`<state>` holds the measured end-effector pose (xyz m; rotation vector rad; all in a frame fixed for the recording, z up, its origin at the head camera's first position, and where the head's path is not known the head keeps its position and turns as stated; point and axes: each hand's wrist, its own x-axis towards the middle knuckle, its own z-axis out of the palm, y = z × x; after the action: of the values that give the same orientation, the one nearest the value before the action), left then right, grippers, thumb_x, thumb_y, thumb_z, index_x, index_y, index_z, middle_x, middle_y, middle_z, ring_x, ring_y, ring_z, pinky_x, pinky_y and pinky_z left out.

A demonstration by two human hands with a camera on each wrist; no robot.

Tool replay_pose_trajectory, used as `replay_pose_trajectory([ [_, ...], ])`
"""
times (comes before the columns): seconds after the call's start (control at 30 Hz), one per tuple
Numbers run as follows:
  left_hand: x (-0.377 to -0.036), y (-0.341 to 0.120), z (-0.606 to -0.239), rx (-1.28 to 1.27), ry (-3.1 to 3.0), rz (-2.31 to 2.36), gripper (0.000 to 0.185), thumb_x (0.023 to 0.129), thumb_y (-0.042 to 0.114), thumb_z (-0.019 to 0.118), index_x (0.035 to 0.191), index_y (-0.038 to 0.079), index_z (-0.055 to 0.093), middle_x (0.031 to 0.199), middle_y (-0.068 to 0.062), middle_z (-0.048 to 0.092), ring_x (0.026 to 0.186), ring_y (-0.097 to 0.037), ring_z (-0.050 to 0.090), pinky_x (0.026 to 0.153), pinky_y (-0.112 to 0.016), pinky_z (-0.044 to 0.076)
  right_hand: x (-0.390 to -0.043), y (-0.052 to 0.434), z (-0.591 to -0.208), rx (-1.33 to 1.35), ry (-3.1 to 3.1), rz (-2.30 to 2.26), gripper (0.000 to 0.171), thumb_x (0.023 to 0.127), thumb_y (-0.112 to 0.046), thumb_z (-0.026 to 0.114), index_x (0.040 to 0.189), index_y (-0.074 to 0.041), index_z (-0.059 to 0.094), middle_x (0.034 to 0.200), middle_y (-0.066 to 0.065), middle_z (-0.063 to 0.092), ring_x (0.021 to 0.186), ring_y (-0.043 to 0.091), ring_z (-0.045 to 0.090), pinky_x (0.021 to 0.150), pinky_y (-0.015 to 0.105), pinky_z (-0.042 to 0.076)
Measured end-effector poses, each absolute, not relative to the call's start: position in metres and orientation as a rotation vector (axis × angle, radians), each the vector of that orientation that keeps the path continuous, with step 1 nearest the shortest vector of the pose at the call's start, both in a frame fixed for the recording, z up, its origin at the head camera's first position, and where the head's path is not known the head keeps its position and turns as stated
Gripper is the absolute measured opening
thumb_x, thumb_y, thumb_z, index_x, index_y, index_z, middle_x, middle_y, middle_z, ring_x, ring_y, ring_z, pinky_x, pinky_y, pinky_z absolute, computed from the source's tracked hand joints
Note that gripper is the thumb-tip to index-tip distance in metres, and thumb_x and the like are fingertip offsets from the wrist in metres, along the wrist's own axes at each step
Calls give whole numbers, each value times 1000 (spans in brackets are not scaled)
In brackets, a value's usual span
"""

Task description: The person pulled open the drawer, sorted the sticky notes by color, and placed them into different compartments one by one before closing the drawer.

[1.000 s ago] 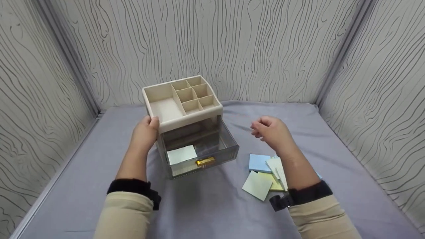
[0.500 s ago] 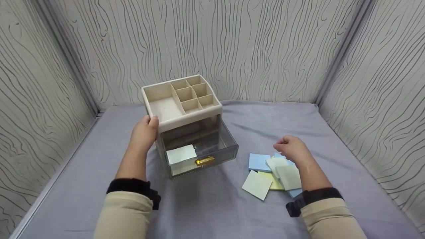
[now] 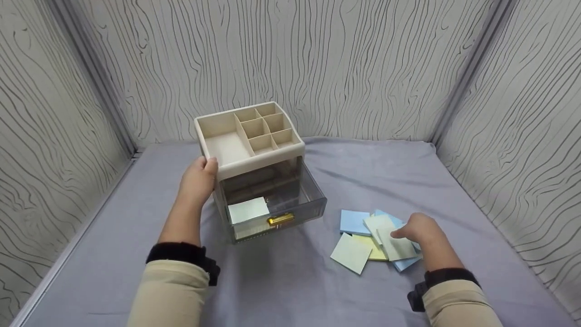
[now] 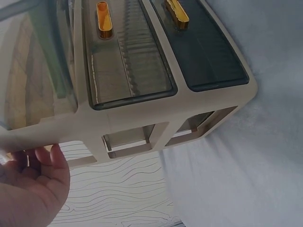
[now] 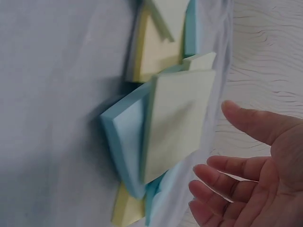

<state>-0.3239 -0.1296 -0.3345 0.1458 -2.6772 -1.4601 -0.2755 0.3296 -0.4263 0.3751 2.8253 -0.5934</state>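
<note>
My left hand [image 3: 198, 184] grips the upper left side of a beige desk organizer [image 3: 261, 162], thumb over its rim. The organizer's clear top drawer [image 3: 315, 208] is pulled out, with a pale sticky note pad [image 3: 248, 210] at its left end. Over a loose pile on the right, my right hand [image 3: 422, 234] hovers at a pale green sticky note pad [image 3: 395, 247]. In the right wrist view, its thumb and fingers are spread beside that pad [image 5: 175, 118] and hold nothing. Blue pads [image 3: 354, 221], a yellow pad [image 3: 371, 247] and another green pad [image 3: 351, 253] lie around it.
Two lower drawers [image 4: 132, 52] with gold handles are closed in the left wrist view. Divided compartments [image 3: 265, 127] top the organizer. Grey cloth [image 3: 290, 281] covers the table, and wood-patterned panels [image 3: 290, 54] enclose the back and sides.
My right hand has moved right and down from beside the drawer to the pile of sticky note pads, its fingers spreading. My left hand keeps its grip on the organizer.
</note>
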Motion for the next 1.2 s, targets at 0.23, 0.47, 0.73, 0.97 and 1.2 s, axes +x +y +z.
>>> replay_pose_trajectory([
  [0.23,-324,-129,-335,129,-2661,-1468,28,97,31,30,86,8,42,77,-8,45,70,-21,43,63,-29,36,-272,333,-442,466,2781,-628,92,69,-46,73,117,24,39,116,39,45,107,50,44,90,53,38],
  [0.47,-324,-128,-334,133,-2678,-1488,27,97,31,28,86,9,40,76,-6,43,67,-19,40,61,-29,35,-271,331,-450,532,2768,-632,94,67,-49,74,119,22,39,116,37,46,105,46,47,91,52,37],
  [0.73,-323,-130,-332,125,-2689,-1477,27,97,31,28,84,9,39,73,-6,43,65,-19,40,60,-29,35,-272,326,-454,566,2760,-662,99,69,-47,74,126,20,30,123,39,38,108,46,43,93,53,34],
  [0.97,-323,-130,-331,123,-2698,-1435,28,97,31,28,86,8,40,77,-8,44,70,-21,41,63,-29,35,-270,320,-454,560,2764,-715,105,69,-41,76,133,17,15,128,40,31,115,51,36,95,56,31],
  [1.2,-322,-129,-332,135,-2698,-1434,29,97,31,27,88,8,42,79,-9,45,71,-21,42,63,-29,36,-271,313,-456,501,2815,-712,99,70,-33,77,132,15,17,125,38,37,108,44,45,89,52,38],
])
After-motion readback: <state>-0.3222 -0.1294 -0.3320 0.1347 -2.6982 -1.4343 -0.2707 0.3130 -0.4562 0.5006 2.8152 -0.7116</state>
